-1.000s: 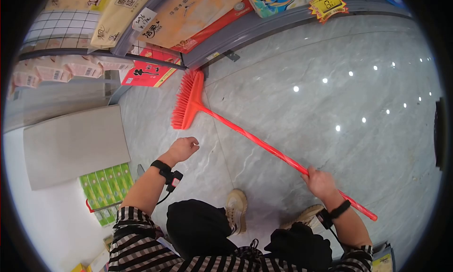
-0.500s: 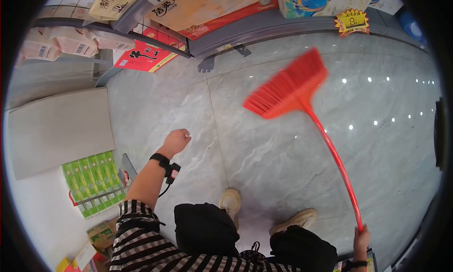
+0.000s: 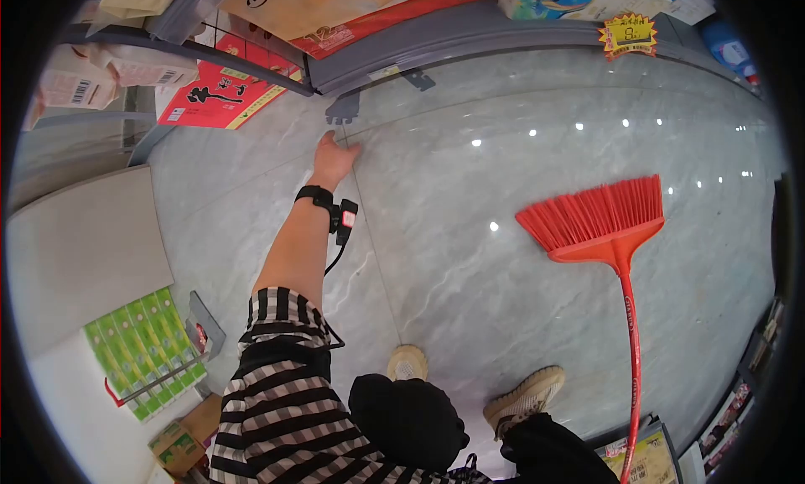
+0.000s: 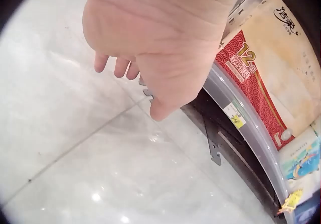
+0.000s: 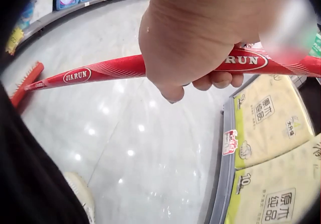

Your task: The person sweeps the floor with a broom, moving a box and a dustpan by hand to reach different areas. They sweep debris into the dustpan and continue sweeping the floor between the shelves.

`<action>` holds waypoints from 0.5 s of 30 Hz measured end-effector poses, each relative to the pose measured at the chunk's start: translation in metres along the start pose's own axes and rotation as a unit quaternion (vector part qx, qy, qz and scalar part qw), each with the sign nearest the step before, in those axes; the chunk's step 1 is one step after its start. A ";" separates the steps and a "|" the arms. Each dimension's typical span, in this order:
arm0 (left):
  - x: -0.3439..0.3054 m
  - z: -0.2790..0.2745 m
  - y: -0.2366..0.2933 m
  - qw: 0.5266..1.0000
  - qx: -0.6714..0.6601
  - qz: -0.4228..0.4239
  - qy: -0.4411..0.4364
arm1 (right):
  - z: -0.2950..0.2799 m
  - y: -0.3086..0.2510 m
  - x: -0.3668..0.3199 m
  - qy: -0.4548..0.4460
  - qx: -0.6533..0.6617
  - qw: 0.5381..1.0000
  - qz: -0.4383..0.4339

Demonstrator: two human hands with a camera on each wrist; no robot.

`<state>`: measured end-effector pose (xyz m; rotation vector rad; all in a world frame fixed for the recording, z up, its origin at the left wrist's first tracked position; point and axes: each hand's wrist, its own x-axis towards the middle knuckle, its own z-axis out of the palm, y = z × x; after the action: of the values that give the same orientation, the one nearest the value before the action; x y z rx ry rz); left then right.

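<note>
My left hand (image 3: 335, 158) reaches out low toward the shelf, its fingertips right beside a dark grey toothed metal bracket (image 3: 342, 109) on the floor. In the left wrist view the fingers hang loosely from the palm (image 4: 150, 38), and a little of the bracket shows past the thumb. A red broom (image 3: 599, 224) with stiff red bristles lies across the right of the head view. My right hand (image 5: 200, 38), outside the head view, grips the broom's red handle (image 5: 110, 68), with the fingers wrapped round it.
A second dark bracket (image 3: 418, 80) lies by the shelf base (image 3: 377, 60). Tissue packs (image 3: 360, 18) and a red box (image 3: 220, 94) stand along the shelving. Green packs (image 3: 142, 350) and a grey board (image 3: 88, 257) are at left. More packs (image 5: 271, 108) line the right side.
My left hand has stretched forward to the bracket near the shelf. The broom has swung from the shelf corner over to the right, its handle still in my right hand.
</note>
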<state>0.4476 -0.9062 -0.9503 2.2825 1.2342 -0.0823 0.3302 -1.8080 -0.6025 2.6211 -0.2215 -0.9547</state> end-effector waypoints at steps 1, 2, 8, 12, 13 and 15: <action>0.005 0.001 0.000 1.000 -0.025 -0.007 -0.010 | -0.004 -0.008 -0.001 0.002 0.002 1.000 -0.001; 0.008 0.000 0.003 1.000 -0.027 -0.009 -0.010 | -0.007 -0.017 0.000 0.005 0.004 1.000 -0.003; 0.027 0.007 0.007 0.992 -0.123 0.000 -0.033 | -0.018 -0.068 0.013 0.028 0.023 0.999 -0.015; 0.042 0.028 -0.005 0.995 -0.092 0.029 -0.039 | -0.034 -0.084 0.017 0.036 0.021 0.999 -0.016; 0.041 0.032 -0.011 0.998 -0.046 0.033 -0.031 | -0.037 -0.086 0.017 0.033 0.020 0.999 -0.018; 0.038 0.028 -0.008 0.997 -0.029 0.034 -0.062 | -0.034 -0.091 0.020 0.029 0.028 0.999 -0.025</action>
<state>0.4691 -0.8870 -0.9886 2.2323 1.0818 -0.1590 0.3700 -1.7195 -0.6230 2.7124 -0.1710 -0.8986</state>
